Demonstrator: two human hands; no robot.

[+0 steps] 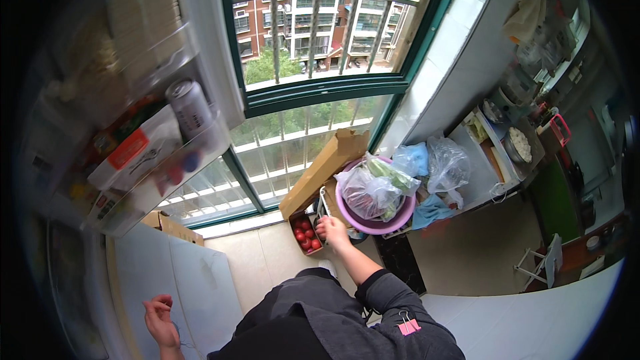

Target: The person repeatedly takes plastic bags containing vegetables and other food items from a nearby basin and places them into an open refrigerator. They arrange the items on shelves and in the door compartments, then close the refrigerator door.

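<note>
My right hand [332, 232] is loosely curled just left of a purple plastic basin [409, 212]; whether its fingers hold anything cannot be told. The basin bears clear plastic bags [367, 192] with leafy vegetables. Beside that hand, on the floor, stands a cardboard box of red round fruit or tomatoes [306, 234]. At the lower left my left hand [161, 317] is raised with bent fingers and nothing visible in it, over the pale panel of the opened refrigerator's lower door [200, 280].
Refrigerator door shelves at the left hold a drink can [189, 107] and packages. A tall cardboard piece [320, 175] leans by the barred window. Blue cloths [431, 211] and a clear bag [447, 162] lie right of the basin. A white shelf unit [480, 185] and folding stool [547, 262] stand further right.
</note>
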